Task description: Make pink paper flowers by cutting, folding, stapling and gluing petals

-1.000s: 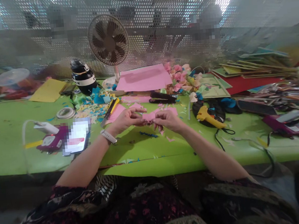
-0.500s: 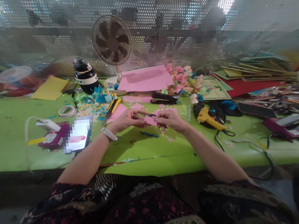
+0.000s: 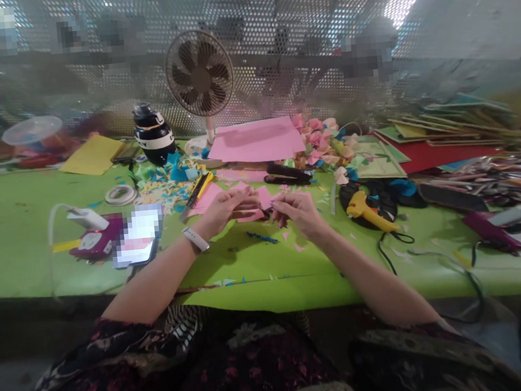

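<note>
Over the front middle of the green tabletop, my left hand (image 3: 230,208) has its fingers bent together, with whatever they hold hidden. My right hand (image 3: 295,211) pinches with thumb and forefinger close by, its other fingers curled. In the narrow gap between the two hands shows a small dark piece (image 3: 265,212), too small to name; it sits at the right fingertips. Cut pink paper pieces (image 3: 263,195) lie just behind the fingers. A short twisted blue strip (image 3: 262,237) lies on the table below the hands.
A yellow cutter knife (image 3: 203,184) and a phone (image 3: 139,235) lie left. Behind are a black stapler (image 3: 288,173), pink sheets (image 3: 253,140), paper flowers (image 3: 317,139), a black bottle (image 3: 153,135) and a fan (image 3: 200,73). A yellow glue gun (image 3: 368,211) with its cord lies right.
My hands have drawn slightly apart, the left fingers straightening a little. The small dark piece now shows nearer the right fingertips. The whole view has shifted slightly.
</note>
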{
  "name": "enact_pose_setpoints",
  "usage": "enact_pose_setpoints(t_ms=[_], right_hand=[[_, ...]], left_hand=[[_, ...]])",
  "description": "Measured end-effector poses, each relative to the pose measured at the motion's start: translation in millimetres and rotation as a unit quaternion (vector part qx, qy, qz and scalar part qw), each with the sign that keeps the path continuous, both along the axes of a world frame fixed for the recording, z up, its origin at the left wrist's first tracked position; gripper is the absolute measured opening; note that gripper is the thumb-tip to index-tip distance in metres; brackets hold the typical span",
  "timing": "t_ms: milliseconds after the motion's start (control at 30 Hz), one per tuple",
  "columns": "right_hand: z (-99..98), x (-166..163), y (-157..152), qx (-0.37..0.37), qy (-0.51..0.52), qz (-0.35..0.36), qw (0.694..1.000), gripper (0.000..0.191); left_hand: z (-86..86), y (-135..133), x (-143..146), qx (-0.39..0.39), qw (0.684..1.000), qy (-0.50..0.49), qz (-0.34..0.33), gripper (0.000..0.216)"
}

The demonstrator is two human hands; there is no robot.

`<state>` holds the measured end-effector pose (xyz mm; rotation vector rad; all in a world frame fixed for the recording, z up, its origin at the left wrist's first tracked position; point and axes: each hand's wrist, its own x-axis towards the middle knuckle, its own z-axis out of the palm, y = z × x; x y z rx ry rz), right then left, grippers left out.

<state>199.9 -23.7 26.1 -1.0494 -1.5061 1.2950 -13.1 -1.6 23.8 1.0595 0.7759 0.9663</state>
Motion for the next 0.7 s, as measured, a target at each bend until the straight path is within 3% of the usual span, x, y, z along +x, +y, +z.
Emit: enact_pose_setpoints(t_ms=[200, 300, 367, 467, 700], right_hand=[[-4.0, -5.1, -3.5, 0.020, -0.052, 0.054, 0.997, 0.040], [-4.3, -0.7, -3.3, 0.125, -0.095, 0.007, 0.988, 0.027], [-4.3, 2.3, -2.3, 0.227, -0.138, -0.033, 0.964, 0.021], [-6.4, 4.0, 0.3, 0.332, -0.186, -0.033, 0.924, 0.024], [-17.2, 1.9, 4.7, 0.333, -0.163, -0.009, 0.929, 0.011]], left_hand=[[-4.0, -4.8, 5.7, 0.007, 1.000, 0.016, -0.014, 0.036], [-5.6, -1.1, 1.5, -0.013, 0.999, 0.022, -0.019, 0.032], [-5.4, 0.0, -0.3, -0.022, 0.999, 0.017, -0.026, 0.028], [-4.2, -0.4, -0.9, -0.021, 0.999, 0.019, -0.042, 0.025], [-6.9, -1.5, -0.5, -0.014, 0.996, 0.031, -0.083, 0.031]])
